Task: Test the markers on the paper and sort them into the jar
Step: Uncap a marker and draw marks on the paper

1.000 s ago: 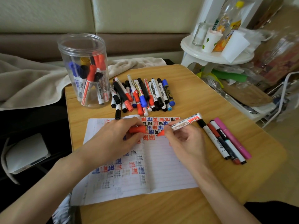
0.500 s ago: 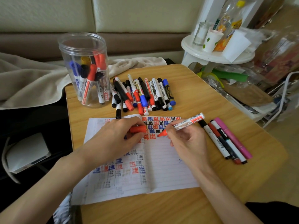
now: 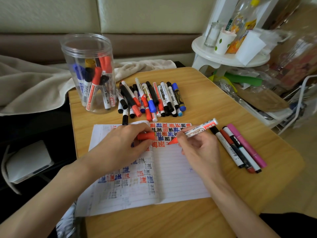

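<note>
An open lined notebook (image 3: 176,176) lies on the wooden table (image 3: 205,103), its pages covered with red, blue and black test marks. My right hand (image 3: 199,150) grips an uncapped red marker (image 3: 199,130) with its tip on the paper beside the last red mark. My left hand (image 3: 123,146) rests on the left page and pinches the red cap (image 3: 145,136). A clear plastic jar (image 3: 89,73) at the table's back left holds several markers. A pile of several markers (image 3: 151,98) lies beside it.
Several more markers (image 3: 240,148), one pink, lie in a row to the right of the notebook. A beige blanket (image 3: 30,83) covers the sofa behind the jar. A white stool (image 3: 228,57) with cups and bottles stands at the right, above floor clutter.
The red marker's tip has shifted slightly on the paper as my right hand writes. My left hand and the cap have stayed put.
</note>
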Action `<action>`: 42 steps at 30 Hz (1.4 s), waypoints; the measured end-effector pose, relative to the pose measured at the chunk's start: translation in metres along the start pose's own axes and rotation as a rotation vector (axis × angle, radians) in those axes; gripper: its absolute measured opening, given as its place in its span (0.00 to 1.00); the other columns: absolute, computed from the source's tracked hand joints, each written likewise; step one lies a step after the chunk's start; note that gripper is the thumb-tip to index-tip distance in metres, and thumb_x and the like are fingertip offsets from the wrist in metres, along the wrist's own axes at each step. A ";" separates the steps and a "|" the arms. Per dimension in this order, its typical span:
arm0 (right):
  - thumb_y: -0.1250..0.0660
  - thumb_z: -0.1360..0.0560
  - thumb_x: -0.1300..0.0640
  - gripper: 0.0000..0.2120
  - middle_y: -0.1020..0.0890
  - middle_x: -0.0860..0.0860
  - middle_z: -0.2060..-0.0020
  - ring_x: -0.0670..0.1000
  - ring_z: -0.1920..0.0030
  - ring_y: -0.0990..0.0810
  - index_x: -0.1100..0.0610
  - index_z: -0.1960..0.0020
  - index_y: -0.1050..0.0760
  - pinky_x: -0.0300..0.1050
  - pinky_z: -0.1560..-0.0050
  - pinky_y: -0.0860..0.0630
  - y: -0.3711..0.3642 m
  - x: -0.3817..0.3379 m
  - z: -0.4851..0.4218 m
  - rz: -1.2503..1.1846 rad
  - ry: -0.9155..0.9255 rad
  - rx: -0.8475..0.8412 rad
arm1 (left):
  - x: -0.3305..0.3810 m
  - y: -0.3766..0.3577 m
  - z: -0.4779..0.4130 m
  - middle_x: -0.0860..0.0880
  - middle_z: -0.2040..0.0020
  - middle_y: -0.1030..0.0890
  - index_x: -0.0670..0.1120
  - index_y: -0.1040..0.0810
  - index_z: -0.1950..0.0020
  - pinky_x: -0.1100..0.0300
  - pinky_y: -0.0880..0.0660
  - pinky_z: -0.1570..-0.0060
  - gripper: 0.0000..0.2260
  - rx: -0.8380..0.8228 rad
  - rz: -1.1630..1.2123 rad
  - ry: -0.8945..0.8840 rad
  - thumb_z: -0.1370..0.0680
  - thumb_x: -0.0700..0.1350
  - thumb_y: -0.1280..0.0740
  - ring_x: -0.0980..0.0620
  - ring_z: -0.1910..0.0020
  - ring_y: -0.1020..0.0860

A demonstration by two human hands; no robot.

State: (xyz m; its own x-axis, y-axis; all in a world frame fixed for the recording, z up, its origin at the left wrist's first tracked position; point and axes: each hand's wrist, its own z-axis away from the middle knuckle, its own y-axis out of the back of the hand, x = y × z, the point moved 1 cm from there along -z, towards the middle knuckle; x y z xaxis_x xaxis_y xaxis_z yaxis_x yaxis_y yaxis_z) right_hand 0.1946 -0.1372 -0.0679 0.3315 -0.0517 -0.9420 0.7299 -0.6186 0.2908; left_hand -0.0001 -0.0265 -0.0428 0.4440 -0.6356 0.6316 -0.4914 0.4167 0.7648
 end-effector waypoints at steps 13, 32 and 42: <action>0.27 0.24 0.57 0.04 0.14 0.47 0.65 0.52 0.64 0.17 0.53 0.58 0.17 0.43 0.66 0.22 -0.001 -0.004 0.002 0.078 0.021 0.021 | 0.000 0.000 -0.001 0.64 0.54 0.21 0.58 0.21 0.40 0.66 0.25 0.50 0.08 -0.014 -0.012 0.010 0.19 0.53 0.33 0.65 0.50 0.24; 0.26 0.28 0.58 0.05 0.14 0.48 0.64 0.60 0.60 0.16 0.49 0.57 0.17 0.55 0.57 0.18 -0.002 -0.005 0.000 -0.069 0.015 -0.078 | 0.000 0.000 -0.001 0.64 0.54 0.21 0.58 0.21 0.41 0.61 0.23 0.52 0.08 -0.014 -0.018 0.024 0.19 0.54 0.34 0.62 0.54 0.22; 0.26 0.27 0.64 0.08 0.14 0.46 0.66 0.47 0.63 0.16 0.51 0.58 0.18 0.42 0.61 0.22 -0.002 -0.006 0.000 -0.025 -0.014 -0.113 | -0.001 0.000 -0.001 0.63 0.54 0.20 0.57 0.21 0.41 0.62 0.23 0.53 0.08 -0.017 -0.017 0.024 0.19 0.53 0.33 0.62 0.53 0.22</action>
State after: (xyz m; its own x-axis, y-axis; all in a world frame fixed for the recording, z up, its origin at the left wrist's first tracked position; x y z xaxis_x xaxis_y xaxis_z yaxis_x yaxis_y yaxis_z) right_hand 0.1917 -0.1357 -0.0630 0.3043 -0.0488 -0.9513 0.8008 -0.5278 0.2833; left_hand 0.0007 -0.0251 -0.0435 0.4699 -0.6271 0.6213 -0.4713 0.4169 0.7772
